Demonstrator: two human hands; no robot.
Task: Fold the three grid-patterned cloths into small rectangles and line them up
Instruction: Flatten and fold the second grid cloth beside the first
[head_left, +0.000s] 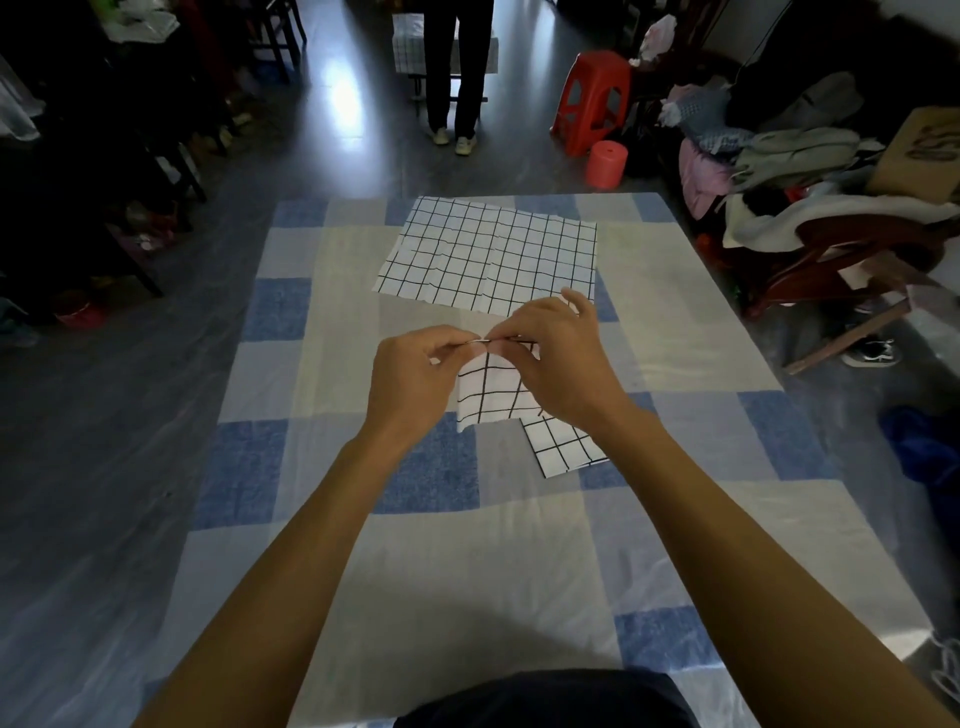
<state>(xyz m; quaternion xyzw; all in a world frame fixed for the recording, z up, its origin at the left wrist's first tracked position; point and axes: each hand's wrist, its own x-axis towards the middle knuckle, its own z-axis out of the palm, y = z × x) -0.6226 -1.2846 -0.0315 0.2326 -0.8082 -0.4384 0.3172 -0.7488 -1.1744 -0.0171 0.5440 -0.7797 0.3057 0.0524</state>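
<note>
checked sheet (337, 249) | flat cloth (493, 254) beyond | hands (415, 379) maybe hide fold

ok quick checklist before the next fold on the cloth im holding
1. Both hands on the held cloth: ok. Left hand and right hand pinch its top edge close together.
2. Edges aligned at the pinch: cannot tell, the fingers cover them.
3. Held cloth hanging free: cannot tell whether its lower edge touches the folded cloth beneath it.
4. Folded cloth in place on the blanket: ok, partly hidden by the right wrist.
5. Third cloth folded: not ok, it lies spread open further away.
6. Room on the blanket to lay the cloth down: ok, bare to the left.
</note>
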